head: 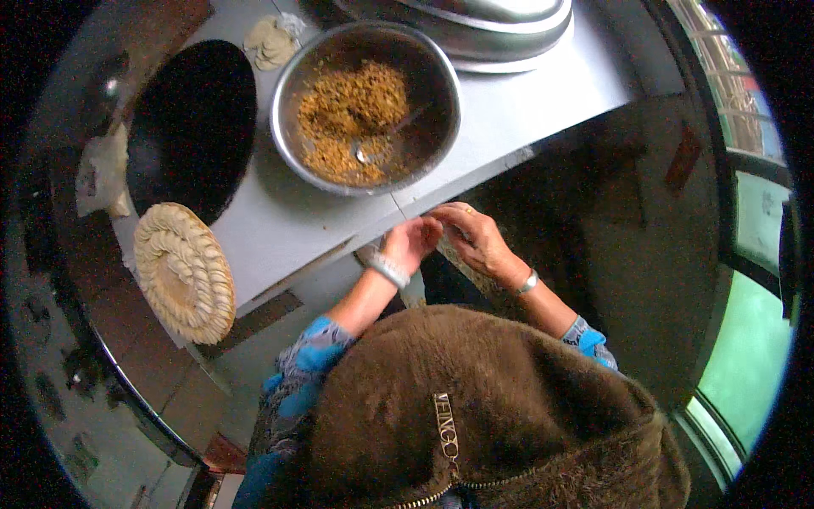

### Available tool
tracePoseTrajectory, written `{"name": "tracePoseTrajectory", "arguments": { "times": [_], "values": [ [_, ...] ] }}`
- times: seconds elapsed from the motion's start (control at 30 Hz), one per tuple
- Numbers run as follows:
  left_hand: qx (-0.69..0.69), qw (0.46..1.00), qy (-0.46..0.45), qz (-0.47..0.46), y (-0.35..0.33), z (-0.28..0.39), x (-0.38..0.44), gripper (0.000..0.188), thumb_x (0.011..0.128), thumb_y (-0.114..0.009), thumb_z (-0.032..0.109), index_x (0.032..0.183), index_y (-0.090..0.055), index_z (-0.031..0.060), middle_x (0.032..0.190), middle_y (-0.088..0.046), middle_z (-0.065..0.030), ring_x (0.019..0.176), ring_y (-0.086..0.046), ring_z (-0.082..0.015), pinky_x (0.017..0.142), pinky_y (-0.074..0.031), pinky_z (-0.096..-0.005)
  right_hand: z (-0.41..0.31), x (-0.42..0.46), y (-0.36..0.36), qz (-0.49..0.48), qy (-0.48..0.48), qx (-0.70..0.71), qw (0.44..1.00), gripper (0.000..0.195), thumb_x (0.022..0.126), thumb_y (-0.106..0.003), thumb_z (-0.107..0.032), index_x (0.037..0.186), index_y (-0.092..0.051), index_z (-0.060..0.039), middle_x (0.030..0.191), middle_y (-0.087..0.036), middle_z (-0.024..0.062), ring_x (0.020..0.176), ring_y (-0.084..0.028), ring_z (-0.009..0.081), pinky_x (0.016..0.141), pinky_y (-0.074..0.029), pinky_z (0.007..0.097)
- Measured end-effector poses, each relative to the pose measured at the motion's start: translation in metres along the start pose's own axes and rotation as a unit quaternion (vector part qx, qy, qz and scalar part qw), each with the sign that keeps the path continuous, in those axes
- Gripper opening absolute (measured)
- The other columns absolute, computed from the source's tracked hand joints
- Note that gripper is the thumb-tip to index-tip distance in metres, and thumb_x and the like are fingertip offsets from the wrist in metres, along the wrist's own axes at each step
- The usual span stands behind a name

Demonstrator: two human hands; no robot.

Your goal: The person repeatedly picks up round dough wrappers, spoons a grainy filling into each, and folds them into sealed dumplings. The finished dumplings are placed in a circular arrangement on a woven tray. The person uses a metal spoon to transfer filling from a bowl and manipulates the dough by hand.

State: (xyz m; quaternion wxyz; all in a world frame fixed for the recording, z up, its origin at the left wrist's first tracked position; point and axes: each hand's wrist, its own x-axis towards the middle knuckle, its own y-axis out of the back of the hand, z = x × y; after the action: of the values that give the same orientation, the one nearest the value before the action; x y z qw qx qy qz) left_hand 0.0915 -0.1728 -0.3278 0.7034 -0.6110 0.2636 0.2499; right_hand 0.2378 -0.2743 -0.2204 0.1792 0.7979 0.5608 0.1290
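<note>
My left hand (416, 240) and my right hand (474, 237) meet just off the front edge of the counter, fingers curled towards each other. Whether something lies between the fingertips is hidden. Beyond them sits a steel bowl (451, 149) of crumbly orange-brown filling (356, 102), with a metal spoon (365, 154) partly sunk in it. Behind the bowl's left side lies a pile of round dough wrappers (270, 44). At the left, pleated dumplings (206, 280) stand in rings on a round tray (172, 280).
A large black round opening, seemingly a wok (191, 127), takes up the left part of the white counter (286, 235). Stacked steel basins or lids (509, 32) stand at the back. A plastic bag (102, 172) lies at far left, and windows (744, 356) line the right.
</note>
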Motion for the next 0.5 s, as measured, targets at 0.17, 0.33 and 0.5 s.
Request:
{"name": "tracePoseTrajectory", "arguments": {
  "times": [0.17, 0.33, 0.5],
  "values": [
    [0.140, 0.970, -0.192, -0.043, -0.111, 0.063, -0.092, 0.028, 0.097, -0.045, 0.023, 0.099, -0.060, -0.0016, 0.095, -0.065, -0.0140, 0.085, -0.062, -0.0215, 0.075, -0.049, -0.0324, -0.027, 0.034, 0.049, 0.073, -0.015, 0.008, 0.997, 0.023, 0.083, -0.054, 0.006, 0.104, -0.062, 0.0001, 0.097, -0.065, 0.0149, 0.091, -0.065, 0.0280, 0.078, -0.051, 0.0334],
    [0.672, 0.571, -0.471, 0.032, -0.149, 0.143, -0.089, 0.021, 0.094, -0.051, 0.012, 0.108, -0.060, -0.0020, 0.108, -0.063, -0.0155, 0.102, -0.061, -0.0277, 0.093, -0.045, -0.0348, -0.039, 0.072, 0.066, 0.095, 0.038, -0.025, 0.994, 0.025, 0.081, -0.053, 0.009, 0.102, -0.061, -0.0001, 0.093, -0.065, 0.0161, 0.085, -0.064, 0.0313, 0.075, -0.052, 0.0352],
    [0.652, 0.539, -0.493, 0.202, -0.149, 0.271, -0.070, 0.022, 0.092, -0.056, 0.011, 0.109, -0.064, 0.0013, 0.107, -0.067, -0.0130, 0.095, -0.064, -0.0230, 0.083, -0.049, -0.0329, -0.022, 0.095, 0.065, 0.109, 0.110, -0.075, 0.985, 0.032, 0.078, -0.056, 0.010, 0.108, -0.058, -0.0014, 0.104, -0.063, 0.0178, 0.093, -0.062, 0.0356, 0.079, -0.051, 0.0386]
  ]
}}
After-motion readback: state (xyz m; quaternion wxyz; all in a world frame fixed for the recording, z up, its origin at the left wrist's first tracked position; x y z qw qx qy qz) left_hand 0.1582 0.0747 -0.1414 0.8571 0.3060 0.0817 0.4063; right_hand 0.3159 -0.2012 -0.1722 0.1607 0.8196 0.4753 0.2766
